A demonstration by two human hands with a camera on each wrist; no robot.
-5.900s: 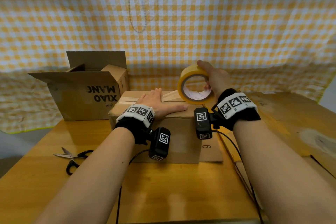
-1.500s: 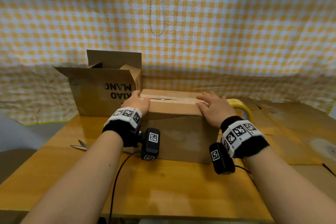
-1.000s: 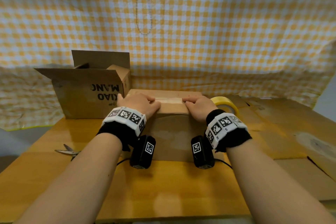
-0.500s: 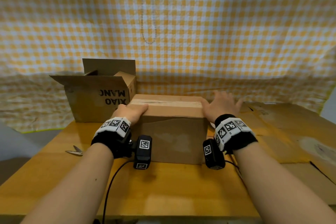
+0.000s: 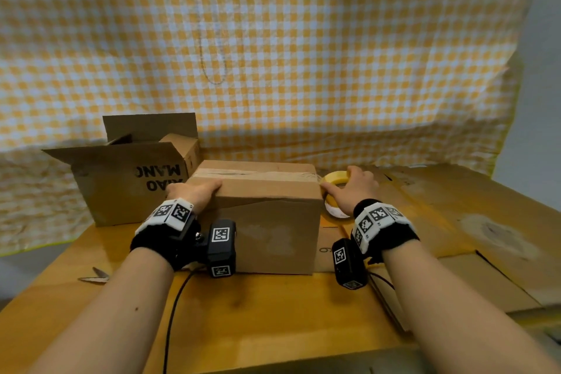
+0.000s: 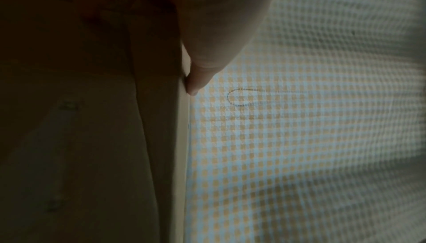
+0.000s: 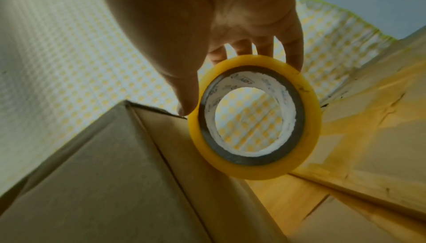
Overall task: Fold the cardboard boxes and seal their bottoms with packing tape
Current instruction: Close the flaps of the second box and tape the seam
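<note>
A closed cardboard box stands mid-table with a strip of tape along its top seam. My left hand clasps its top left corner; the thumb lies on the top edge and the fingers go down the left side, mostly hidden. Just right of the box, my right hand grips the yellow tape roll. In the right wrist view the thumb and fingers pinch the upright tape roll beside the box.
A second cardboard box with its flaps open stands at the back left. Scissors lie near the table's left edge. Flattened cardboard sheets cover the table's right side. A checked cloth hangs behind.
My right hand has left the box's right side, where it was spread open, and has taken hold of the tape roll. The left hand stays at the left corner.
</note>
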